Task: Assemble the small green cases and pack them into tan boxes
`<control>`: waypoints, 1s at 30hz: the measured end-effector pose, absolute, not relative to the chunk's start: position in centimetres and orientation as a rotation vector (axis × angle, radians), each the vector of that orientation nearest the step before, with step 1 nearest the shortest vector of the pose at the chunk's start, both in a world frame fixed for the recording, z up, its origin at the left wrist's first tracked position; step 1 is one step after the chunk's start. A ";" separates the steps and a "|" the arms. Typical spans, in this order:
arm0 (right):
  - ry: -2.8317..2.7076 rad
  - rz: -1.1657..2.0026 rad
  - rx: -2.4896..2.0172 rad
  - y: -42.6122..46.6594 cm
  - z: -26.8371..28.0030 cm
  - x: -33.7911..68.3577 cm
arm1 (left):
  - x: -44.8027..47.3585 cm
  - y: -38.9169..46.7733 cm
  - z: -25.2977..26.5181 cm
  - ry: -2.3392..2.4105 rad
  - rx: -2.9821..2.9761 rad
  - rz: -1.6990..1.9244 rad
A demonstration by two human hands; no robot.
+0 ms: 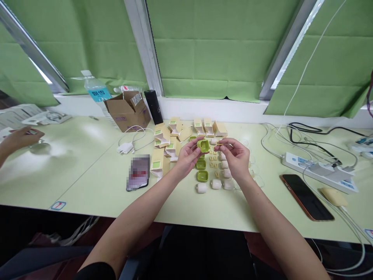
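My left hand point(187, 158) grips a small green square tub point(204, 146) between thumb and fingers, its hollow side facing me. Close to its right, my right hand point(236, 158) pinches a tiny yellow piece point(218, 145). Below the hands, more green tubs point(202, 176) stand in a column on the table. Beside them lie several tiny yellow parts point(211, 164). White rounded rolls point(216, 184) fill the right and front of the group, some with thin clear loops; my right hand covers part of them.
Opened cream boxes point(159, 163) stand behind and left. Phones point(138, 173) point(305, 196) lie on both sides. A power strip point(319, 173) with cables is at right. A cardboard box point(128, 111), black flask point(153, 107) and bottle point(97, 91) stand at the back. Another person's hand point(25, 139) is far left.
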State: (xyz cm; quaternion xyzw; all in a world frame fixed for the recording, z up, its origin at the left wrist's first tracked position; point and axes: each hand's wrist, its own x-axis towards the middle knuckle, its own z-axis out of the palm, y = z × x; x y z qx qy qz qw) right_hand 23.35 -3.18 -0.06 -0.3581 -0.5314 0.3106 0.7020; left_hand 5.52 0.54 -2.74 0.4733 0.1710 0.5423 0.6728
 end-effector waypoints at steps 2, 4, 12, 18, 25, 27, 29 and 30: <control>-1.211 0.648 -0.804 -3.5 -0.2 23.5 | 5.6 0.5 -2.7 0.384 1.068 1.219; -1.267 0.565 -0.824 -3.9 -0.3 23.6 | 5.6 0.5 -2.7 0.379 1.071 1.217; -1.684 -0.096 -0.780 -4.2 -0.9 23.3 | 5.7 -0.1 -2.2 0.369 1.089 1.145; -1.743 -0.323 -0.834 -3.8 -1.4 23.3 | 5.6 -0.5 -2.0 0.379 1.116 1.088; -1.745 -0.452 -0.908 -4.1 -1.2 23.1 | 5.8 -1.2 -1.4 0.397 1.141 1.072; -1.750 -0.476 -0.898 -4.1 -1.2 23.1 | 5.9 -1.3 -1.3 0.389 1.145 1.072; -1.750 -0.498 -0.869 -4.1 -1.1 23.1 | 6.0 -1.4 -1.4 0.381 1.147 1.075; -1.748 -0.505 -0.856 -4.1 -1.1 23.1 | 6.0 -1.3 -1.5 0.379 1.150 1.073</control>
